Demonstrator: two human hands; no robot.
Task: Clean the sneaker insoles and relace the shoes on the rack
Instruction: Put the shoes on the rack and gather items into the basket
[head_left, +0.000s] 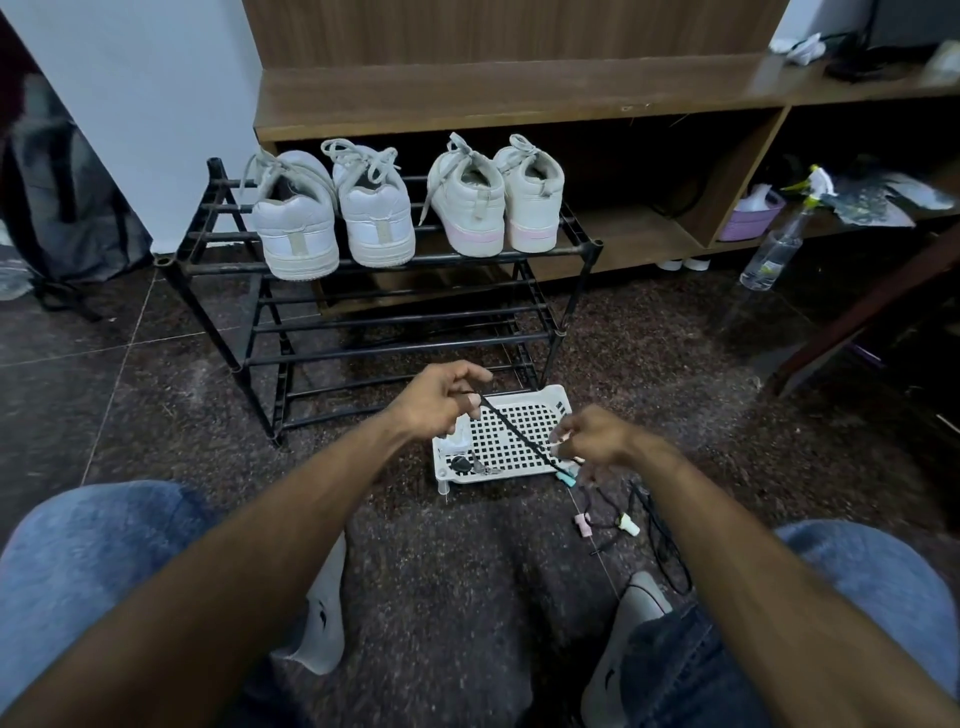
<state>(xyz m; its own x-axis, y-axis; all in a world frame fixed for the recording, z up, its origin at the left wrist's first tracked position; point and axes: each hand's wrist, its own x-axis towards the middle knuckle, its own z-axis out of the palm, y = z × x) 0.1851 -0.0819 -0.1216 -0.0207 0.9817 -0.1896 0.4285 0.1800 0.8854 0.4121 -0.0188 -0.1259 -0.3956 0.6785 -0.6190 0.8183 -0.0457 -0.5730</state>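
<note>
A black shoelace (514, 431) stretches taut between my hands above a white perforated tray (524, 415) on the floor. My left hand (441, 400) pinches its upper end, and my right hand (592, 436) pinches it lower down near a teal tip (567, 478). On the top tier of the black shoe rack (395, 322) stand two pairs of white sneakers, heels toward me: one plain pair (332, 213) at the left, one with pink soles (498, 202) at the right. All of them are laced.
More black cords with pink and white tips (623, 525) lie on the floor right of the tray. A spray bottle (779, 239) stands at the right by a wooden shelf unit (519, 88). My knees in jeans and grey slippers (322, 613) fill the foreground.
</note>
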